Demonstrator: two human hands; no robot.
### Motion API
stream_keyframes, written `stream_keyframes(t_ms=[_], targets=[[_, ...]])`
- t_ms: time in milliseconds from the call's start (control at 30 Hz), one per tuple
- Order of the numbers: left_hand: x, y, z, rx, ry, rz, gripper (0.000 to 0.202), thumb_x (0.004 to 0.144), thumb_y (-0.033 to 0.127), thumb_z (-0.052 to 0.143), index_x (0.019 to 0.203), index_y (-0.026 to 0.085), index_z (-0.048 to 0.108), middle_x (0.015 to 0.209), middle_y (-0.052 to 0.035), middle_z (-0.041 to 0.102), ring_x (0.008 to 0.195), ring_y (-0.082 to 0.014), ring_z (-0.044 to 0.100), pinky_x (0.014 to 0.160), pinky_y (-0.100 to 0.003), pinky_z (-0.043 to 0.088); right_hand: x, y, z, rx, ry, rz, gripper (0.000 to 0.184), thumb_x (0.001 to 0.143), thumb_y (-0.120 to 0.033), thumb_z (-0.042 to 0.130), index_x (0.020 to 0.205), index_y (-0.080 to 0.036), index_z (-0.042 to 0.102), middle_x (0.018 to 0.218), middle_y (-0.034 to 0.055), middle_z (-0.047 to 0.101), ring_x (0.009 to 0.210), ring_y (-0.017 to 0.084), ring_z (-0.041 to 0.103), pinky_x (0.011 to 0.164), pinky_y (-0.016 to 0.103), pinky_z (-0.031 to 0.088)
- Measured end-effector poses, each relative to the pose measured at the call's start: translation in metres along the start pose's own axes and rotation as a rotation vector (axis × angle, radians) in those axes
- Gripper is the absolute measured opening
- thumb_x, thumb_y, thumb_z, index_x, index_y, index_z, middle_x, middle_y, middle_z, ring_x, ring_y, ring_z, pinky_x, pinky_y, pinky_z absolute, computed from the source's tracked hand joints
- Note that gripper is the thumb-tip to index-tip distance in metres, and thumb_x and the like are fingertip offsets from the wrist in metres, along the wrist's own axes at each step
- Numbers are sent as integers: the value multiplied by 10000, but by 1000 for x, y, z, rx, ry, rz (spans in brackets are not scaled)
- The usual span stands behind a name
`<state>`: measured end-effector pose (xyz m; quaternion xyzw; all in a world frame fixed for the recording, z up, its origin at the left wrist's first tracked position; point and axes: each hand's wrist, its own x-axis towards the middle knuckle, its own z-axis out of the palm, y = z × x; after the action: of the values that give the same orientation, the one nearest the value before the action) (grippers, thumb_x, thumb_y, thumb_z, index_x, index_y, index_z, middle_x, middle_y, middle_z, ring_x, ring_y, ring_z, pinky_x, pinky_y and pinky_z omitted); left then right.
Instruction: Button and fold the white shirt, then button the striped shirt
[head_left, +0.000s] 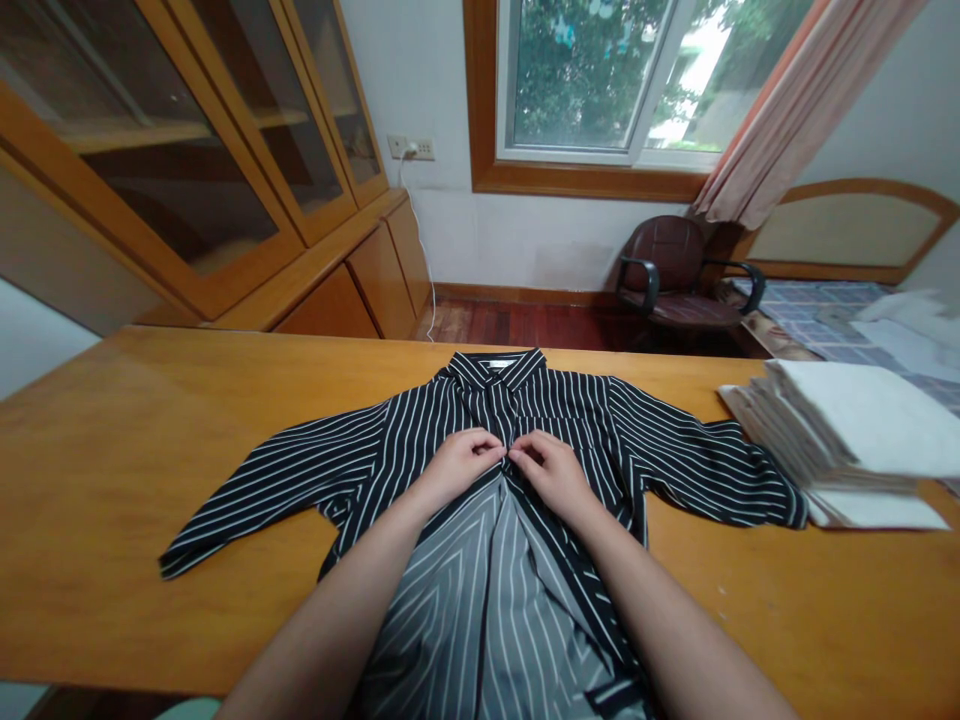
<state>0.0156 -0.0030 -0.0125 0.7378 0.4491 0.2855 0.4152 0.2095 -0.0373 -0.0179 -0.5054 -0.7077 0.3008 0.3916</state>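
Observation:
A black shirt with thin white stripes (pixel 420 440) lies face up on the wooden table (pixel 150 440), collar away from me and sleeves spread to both sides. Its lower front is open and shows the grey striped inside. My left hand (pixel 459 462) and my right hand (pixel 553 470) meet at the middle of the chest. Both hands are closed in a pinch on the two front edges of the shirt, fingertips almost touching each other at the button line.
A stack of folded white cloths (pixel 840 430) sits on the table at the right. Behind the table stand a wooden cabinet with glass doors (pixel 225 170), a dark brown armchair (pixel 675 275), a bed (pixel 847 310) and a window (pixel 600 80).

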Motion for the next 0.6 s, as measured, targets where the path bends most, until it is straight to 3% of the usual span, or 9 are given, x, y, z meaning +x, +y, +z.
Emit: stream_keyframes(t_ms=[600], targets=[[-1, 1, -1, -3, -4, -19, 181, 862, 331, 603, 819, 199, 719, 887, -21, 725, 841, -183, 654, 832, -311, 495, 1, 0, 0, -2, 2, 7, 99, 916, -247, 620, 849, -220, 689, 812, 5, 670, 767, 166, 628, 741, 281, 483]])
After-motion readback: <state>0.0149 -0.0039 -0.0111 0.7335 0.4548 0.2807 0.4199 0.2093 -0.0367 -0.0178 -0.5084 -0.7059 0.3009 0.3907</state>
